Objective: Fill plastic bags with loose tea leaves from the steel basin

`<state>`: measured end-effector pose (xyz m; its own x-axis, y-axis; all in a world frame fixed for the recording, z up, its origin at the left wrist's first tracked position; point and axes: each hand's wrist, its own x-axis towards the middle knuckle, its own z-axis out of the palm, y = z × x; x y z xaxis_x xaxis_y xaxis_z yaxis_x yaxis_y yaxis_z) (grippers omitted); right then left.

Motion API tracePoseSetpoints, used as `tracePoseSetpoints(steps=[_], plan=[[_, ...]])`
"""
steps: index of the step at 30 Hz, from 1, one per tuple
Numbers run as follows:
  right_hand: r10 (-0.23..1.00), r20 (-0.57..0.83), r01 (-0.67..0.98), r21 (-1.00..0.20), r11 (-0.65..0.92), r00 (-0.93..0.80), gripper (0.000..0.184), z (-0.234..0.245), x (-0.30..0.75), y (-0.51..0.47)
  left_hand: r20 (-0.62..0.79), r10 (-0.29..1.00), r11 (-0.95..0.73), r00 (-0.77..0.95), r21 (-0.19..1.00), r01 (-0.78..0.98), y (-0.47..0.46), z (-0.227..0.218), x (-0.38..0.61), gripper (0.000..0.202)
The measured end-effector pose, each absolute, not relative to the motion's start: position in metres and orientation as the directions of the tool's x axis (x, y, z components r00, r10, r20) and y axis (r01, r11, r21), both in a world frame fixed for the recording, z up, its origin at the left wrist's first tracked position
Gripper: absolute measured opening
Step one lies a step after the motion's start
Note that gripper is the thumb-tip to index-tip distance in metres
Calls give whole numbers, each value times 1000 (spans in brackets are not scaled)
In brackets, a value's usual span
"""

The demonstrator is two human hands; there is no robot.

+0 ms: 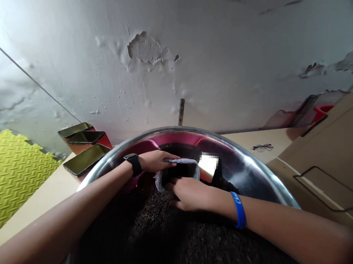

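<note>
A large shiny metal basin (269,179) holds dark, loose, leaf-like bits (153,212) that look like dry tea leaves. Over them my two hands grip a pale, open-mouthed bag (194,165) whose inside looks dark. My left hand (155,160), below a black watch, is closed on the bag's far left rim. At the near side, my right hand (189,192) is closed on the lower rim, its fingertips partly hidden. A bright gold-and-red tin (206,171) stands in the basin just right of the bag, partly blurred out.
Several open rectangular tins (86,158), gold inside, stand left of the basin on a pale tabletop (37,207). Eyeglasses (263,147) lie to the right, near a cardboard-coloured panel (336,157). A peeling wall (228,71) rises behind; yellow foam matting (9,177) is at left.
</note>
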<state>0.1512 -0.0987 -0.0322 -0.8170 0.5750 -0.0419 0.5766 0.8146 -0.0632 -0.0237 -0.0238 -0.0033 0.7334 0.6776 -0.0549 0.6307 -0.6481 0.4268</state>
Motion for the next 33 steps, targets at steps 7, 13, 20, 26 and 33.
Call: tracePoseSetpoints(steps=[7,13,20,26,33], plan=[[569,-58,571,-69,818,-821,44,-31,151,-99,-62,687,-640,724,421,643,-24,-4,-24,47],[561,-54,564,-65,823,-826,42,-31,152,-99,-56,679,-646,732,427,632,-24,-4,-24,48],[563,-61,566,-72,821,-824,44,-31,152,-99,-56,683,-647,729,416,638,-24,-5,-25,48],[560,-63,563,-76,823,-826,45,-33,153,-97,-54,679,-652,732,414,635,-25,-4,-24,47],[568,-88,575,-78,815,-818,46,-31,152,-98,-54,677,-651,734,420,632,-24,-5,-24,46]])
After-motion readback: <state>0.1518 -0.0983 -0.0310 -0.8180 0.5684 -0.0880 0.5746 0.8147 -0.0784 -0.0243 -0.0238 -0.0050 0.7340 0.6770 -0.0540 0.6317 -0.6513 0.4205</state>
